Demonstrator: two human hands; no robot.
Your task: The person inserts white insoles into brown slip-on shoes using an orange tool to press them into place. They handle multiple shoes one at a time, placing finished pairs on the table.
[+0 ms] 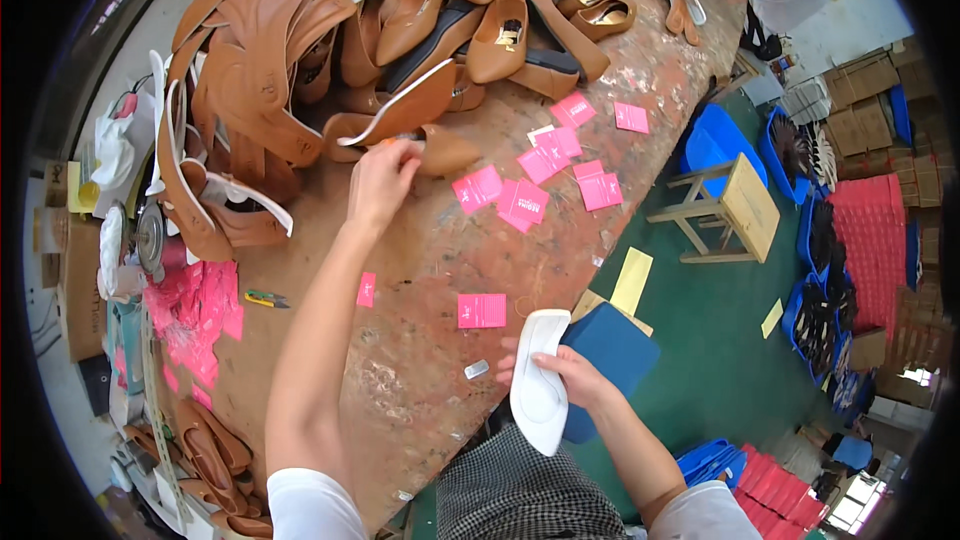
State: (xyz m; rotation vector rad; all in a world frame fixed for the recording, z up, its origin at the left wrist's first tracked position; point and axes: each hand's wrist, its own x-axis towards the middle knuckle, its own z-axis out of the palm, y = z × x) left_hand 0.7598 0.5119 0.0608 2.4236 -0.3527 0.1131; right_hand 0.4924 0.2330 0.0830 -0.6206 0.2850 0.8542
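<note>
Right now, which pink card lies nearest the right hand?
The pink card just left of the held white insole's top; others lie farther from that hand.

Clock centred on the view. On workbench (pixel 400 370): pumps (pixel 494 52) heaped at 12, insoles (pixel 240 100) piled at 10, loose cards (pixel 545 160) near 1, thread snips (pixel 266 299) between 8 and 9. On floor (pixel 690 340), past bench edge: stool (pixel 750 208) at 3, bin (pixel 715 130) just behind; cartons (pixel 862 130) beyond, about 2.

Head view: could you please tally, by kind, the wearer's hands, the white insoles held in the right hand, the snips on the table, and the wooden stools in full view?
Hands: 2 (left hand, right hand)
Held insole: 1
Snips: 1
Stool: 1
Total: 5
</note>
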